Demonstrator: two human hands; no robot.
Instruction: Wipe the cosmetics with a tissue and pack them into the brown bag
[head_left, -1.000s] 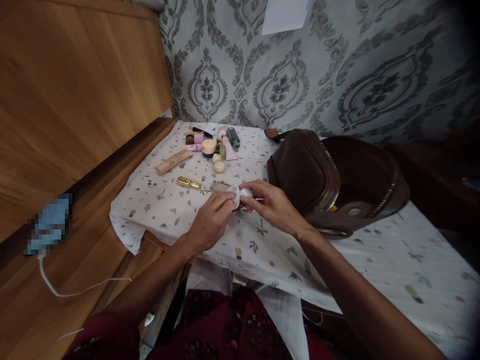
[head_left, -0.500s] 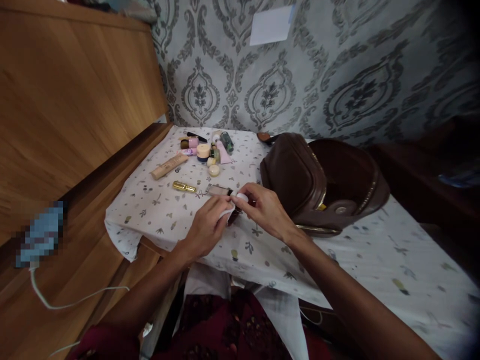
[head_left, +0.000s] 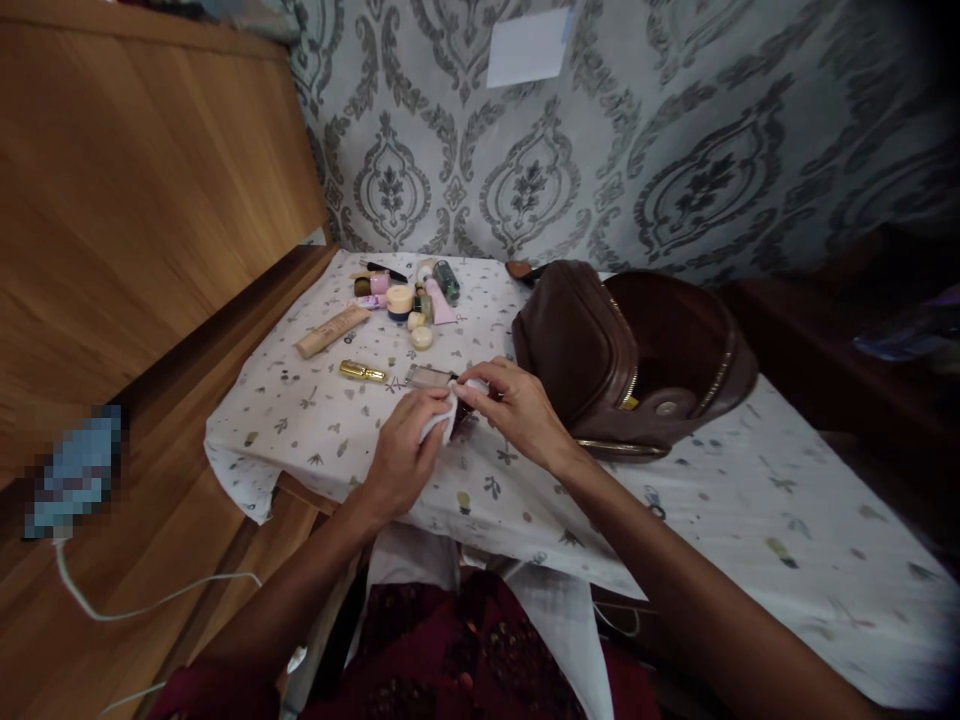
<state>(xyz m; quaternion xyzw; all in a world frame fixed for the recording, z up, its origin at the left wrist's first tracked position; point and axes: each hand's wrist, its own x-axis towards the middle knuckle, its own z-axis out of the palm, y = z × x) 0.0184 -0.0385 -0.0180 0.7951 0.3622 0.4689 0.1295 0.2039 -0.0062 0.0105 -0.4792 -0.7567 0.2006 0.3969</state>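
Note:
My left hand (head_left: 409, 440) is closed around a soft white cloth or wipe (head_left: 444, 424). Close against it, my right hand (head_left: 517, 405) pinches a small white piece (head_left: 477, 385); whether it belongs to the same cloth, I cannot tell. Something dark red shows partly beneath the fingers, its kind hidden. Just beyond the hands lies a flat clear-and-pink cosmetic case (head_left: 429, 376). A gold lipstick-like tube (head_left: 363, 371) rests to the left of it.
Several cosmetics, among them a beige tube (head_left: 332, 331), a cream jar (head_left: 400, 301) and a pink tube (head_left: 439, 302), lie towards the back of the cloth-covered table (head_left: 300, 420). An unzipped brown leather bag (head_left: 574, 350) stands at right. A wooden panel (head_left: 165, 130) borders the left.
The view has shifted slightly, so everything sits a little further left. Both hands stay together, and more of the white cloth shows at my left hand.

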